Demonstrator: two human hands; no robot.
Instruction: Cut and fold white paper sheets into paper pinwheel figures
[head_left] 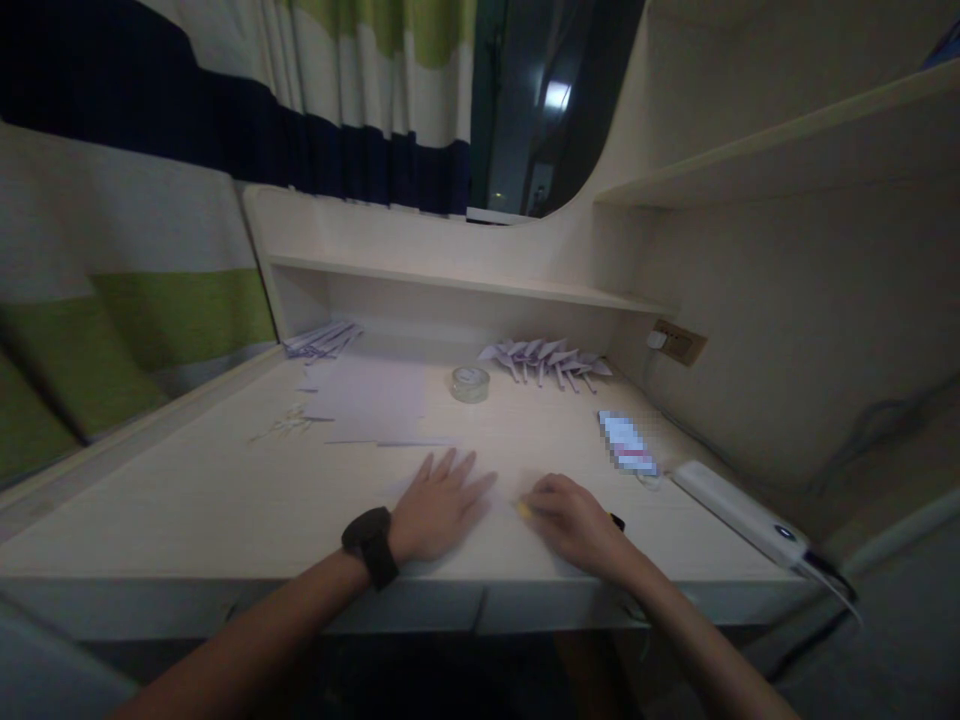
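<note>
My left hand (437, 505), with a black watch on the wrist, lies flat with fingers spread on a pale sheet of paper (491, 500) near the desk's front edge. My right hand (574, 520) is curled beside it on the same sheet, gripping a small yellow and black tool (525, 510) whose tip touches the paper. What the tool is exactly, I cannot tell.
Loose lilac paper sheets (371, 400) lie mid-desk. A roll of clear tape (470, 384) stands behind them. Folded paper pieces (547, 360) sit at the back right, another bundle (322, 340) at the back left. A phone (628, 443) and a white power bank (739, 512) lie right.
</note>
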